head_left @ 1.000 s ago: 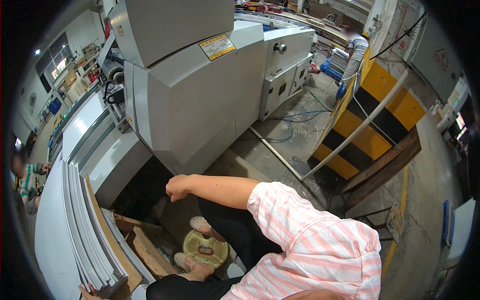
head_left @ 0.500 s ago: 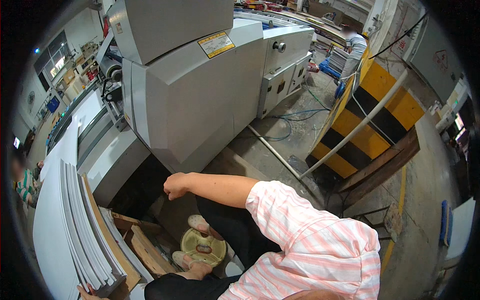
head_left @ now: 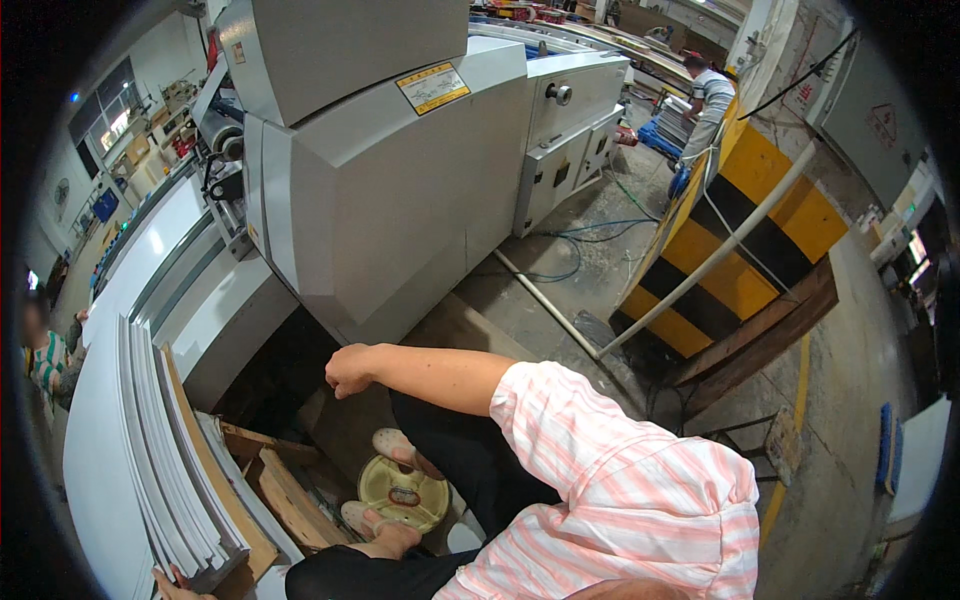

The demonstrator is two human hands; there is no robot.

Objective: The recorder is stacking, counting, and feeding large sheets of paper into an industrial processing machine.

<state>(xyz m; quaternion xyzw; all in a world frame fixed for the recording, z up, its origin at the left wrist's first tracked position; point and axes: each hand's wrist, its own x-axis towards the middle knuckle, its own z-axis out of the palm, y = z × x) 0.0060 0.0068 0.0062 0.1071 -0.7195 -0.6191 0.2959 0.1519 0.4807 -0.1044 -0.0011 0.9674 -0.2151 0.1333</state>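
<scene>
Sheet stack (head_left: 160,450): white sheets, stood on edge and leaning, left of and below the grey machine (head_left: 400,200), resting on wooden boards (head_left: 290,500) at the machine's foot.

Left hand (head_left: 172,582) at the stack's bottom corner, far below-left of the machine, fingers touching the lowest sheets. Mostly cut off by the rim, so cannot tell whether the grip is spread or pinching.

Right hand (head_left: 350,370) just below the machine's front face, grip pressed together into a fist, nothing visible in it.

Judgement: heavy as a whole, each sheet thin, flexible and smooth. Likely to fan, slide and buckle if pulled from one corner. Best taken a few sheets at a time, by both long edges, bottom edge supported.
</scene>
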